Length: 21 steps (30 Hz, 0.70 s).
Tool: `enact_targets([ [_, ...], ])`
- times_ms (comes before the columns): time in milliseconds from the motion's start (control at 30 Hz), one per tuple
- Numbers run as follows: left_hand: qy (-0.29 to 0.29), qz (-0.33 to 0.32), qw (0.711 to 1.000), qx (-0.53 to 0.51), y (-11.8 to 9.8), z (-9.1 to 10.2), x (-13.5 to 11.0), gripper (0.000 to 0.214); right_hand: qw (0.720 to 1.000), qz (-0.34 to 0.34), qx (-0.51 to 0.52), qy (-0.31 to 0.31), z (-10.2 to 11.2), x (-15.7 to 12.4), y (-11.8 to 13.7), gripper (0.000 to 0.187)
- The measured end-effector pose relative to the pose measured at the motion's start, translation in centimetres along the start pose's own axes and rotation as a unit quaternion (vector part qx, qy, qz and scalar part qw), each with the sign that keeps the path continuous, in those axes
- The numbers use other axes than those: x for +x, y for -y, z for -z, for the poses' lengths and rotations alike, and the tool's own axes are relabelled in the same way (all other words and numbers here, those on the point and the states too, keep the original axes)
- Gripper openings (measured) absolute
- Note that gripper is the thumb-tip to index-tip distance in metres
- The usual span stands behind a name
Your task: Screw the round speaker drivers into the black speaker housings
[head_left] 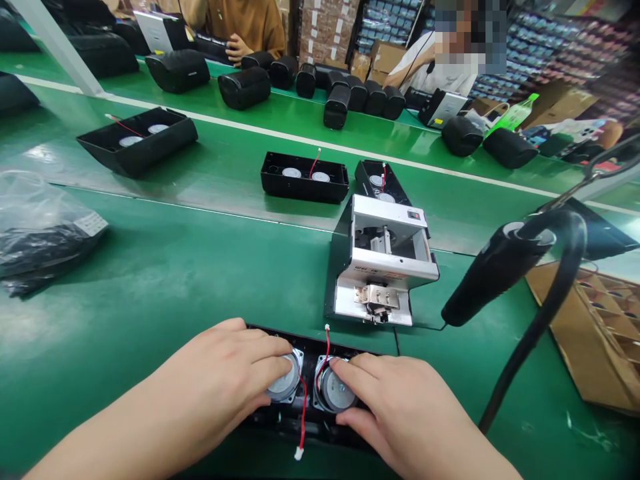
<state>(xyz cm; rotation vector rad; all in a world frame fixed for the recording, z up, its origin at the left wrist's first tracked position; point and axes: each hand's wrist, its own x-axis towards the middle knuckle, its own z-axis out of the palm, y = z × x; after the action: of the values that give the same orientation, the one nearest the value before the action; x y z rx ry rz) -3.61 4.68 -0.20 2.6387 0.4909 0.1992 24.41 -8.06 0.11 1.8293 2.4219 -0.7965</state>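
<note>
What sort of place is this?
Probably a speaker factory's assembly line: a green conveyor belt, black speaker housings spaced along it, a co-worker seated at the line, and stacked cartons behind.

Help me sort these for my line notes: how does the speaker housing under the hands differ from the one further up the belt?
The near black speaker housing lies under the left hand and right hand, while the far black speaker housing sits untouched on the belt. The near housing's red lead overhangs both long edges; the far housing's red lead leaves by one edge only. Both are open trays holding two round silver drivers.
</note>
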Motion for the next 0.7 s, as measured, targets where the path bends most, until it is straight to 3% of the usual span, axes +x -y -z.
enact_targets([
  [367,-0.016,-0.006,1.000,0.008,-0.08,-0.02,0.06,0.027,0.999,-0.013,-0.023,0.026,0.52,0.37,0.57,0.052],
  [700,-0.039,-0.033,0.998,0.021,0.01,0.06,0.52,0.028,0.995,0.030,-0.092,-0.026,0.07,0.40,0.34,0.052],
])
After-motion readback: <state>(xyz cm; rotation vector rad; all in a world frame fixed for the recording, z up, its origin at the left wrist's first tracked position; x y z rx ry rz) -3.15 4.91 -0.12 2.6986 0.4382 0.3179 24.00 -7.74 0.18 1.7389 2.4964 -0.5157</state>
